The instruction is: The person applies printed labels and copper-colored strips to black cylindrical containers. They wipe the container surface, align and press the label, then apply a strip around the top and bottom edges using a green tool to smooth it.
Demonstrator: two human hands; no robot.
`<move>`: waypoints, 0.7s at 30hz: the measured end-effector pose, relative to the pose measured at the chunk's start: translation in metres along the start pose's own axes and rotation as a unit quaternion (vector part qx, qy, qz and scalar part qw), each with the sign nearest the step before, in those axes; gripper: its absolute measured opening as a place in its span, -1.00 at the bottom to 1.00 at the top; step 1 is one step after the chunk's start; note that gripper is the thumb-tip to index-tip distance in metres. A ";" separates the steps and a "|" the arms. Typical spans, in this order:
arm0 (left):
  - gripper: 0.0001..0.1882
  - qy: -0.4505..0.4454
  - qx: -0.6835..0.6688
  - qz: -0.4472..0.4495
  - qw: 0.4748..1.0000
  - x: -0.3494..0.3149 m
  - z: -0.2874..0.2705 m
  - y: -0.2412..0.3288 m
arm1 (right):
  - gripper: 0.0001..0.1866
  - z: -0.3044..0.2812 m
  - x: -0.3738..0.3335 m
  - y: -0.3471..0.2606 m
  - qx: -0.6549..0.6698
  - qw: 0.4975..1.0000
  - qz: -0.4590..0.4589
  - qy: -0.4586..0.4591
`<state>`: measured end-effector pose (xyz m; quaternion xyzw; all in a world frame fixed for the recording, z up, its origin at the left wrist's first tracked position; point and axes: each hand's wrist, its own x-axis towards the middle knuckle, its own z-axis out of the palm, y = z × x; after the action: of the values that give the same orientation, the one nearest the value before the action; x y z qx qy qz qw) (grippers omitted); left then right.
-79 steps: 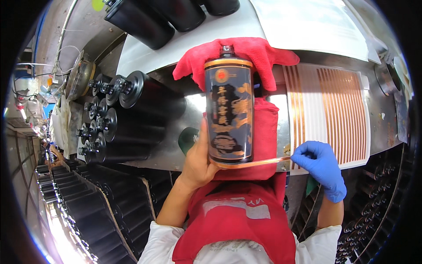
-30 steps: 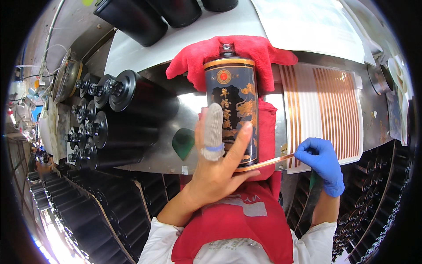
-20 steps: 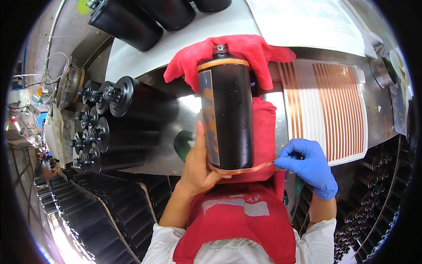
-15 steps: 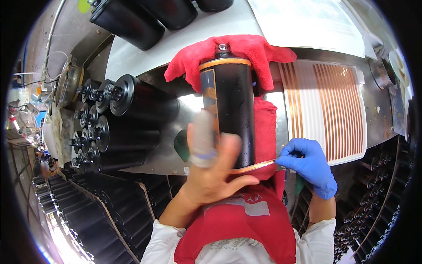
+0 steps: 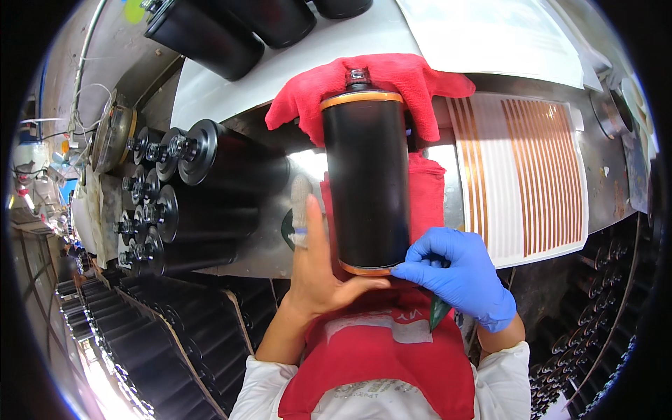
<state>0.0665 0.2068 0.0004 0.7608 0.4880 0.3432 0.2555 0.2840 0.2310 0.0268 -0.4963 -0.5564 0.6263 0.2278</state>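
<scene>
A matte black bottle [image 5: 367, 189] lies on a red cloth [image 5: 426, 196], its clear threaded neck [image 5: 357, 77] pointing away from me. A copper-coloured band [image 5: 362, 99] rings its shoulder. Along the near rim runs a copper strip [image 5: 364, 270]. My left hand [image 5: 316, 262], a pale cot on one finger, has its fingers stretched beside the bottle and its thumb at the near rim. In a blue glove, my right hand [image 5: 455, 273] pinches at the strip's right end, where the fingertips hide it. A dark green pointed piece [image 5: 439, 311] sticks out below that palm.
A white sheet with copper strips [image 5: 532, 175] lies right of the bottle. Several black bottles [image 5: 210, 157] lie at the left; others [image 5: 203, 38] stand at the far left. Racks of black bottles [image 5: 140, 329] flank me below the metal table [image 5: 280, 259].
The bottle has turned, taking its copper-framed panel out of sight. My right hand has moved left to the near rim, bringing the strip against it. My left hand has shifted left and down.
</scene>
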 end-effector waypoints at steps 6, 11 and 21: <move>-0.01 -0.058 0.046 0.004 0.997 0.018 0.007 0.015 | -0.80 -0.003 0.002 -0.001 0.049 0.998 0.036 -0.017; -0.02 -0.050 0.048 0.023 0.997 0.019 0.007 0.011 | -0.81 -0.007 0.000 -0.005 0.073 0.995 0.044 -0.043; 0.04 -0.004 0.024 0.053 0.998 0.023 0.009 0.011 | -0.80 -0.003 0.001 0.005 0.076 0.996 0.048 0.005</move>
<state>0.0861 0.2228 0.0087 0.7931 0.4538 0.3412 0.2205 0.2870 0.2322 0.0223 -0.5069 -0.4813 0.6745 0.2376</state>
